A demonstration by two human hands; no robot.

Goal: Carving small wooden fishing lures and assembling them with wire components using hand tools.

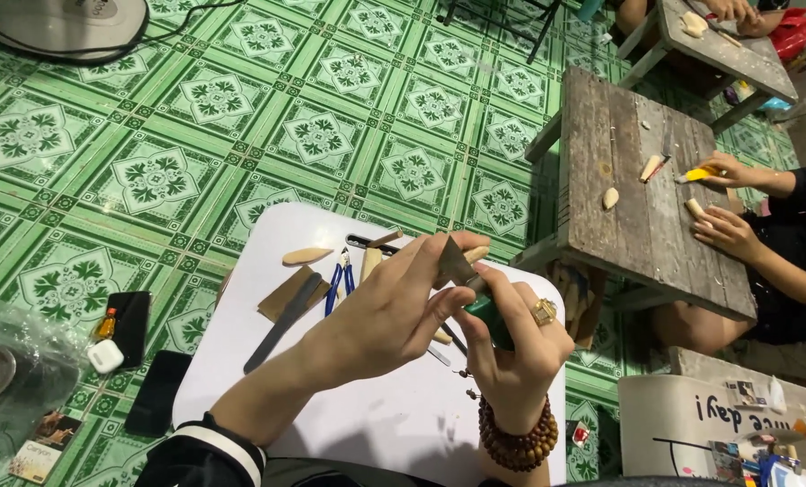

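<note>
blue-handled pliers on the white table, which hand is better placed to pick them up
Probably the left hand: it sits right beside the blue-handled pliers, only its fingertips touching the blade. The right hand is wrapped around the green-handled knife.

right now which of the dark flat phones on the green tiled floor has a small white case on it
The upper black phone, beside the small white case; the lower black phone lies bare.

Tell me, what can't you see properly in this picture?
- Head view: the left hand covers most of the small piece it pinches.
- The right hand wraps the green-handled knife, hiding most of its handle.
- The fan base is cut off by the top edge.
</note>
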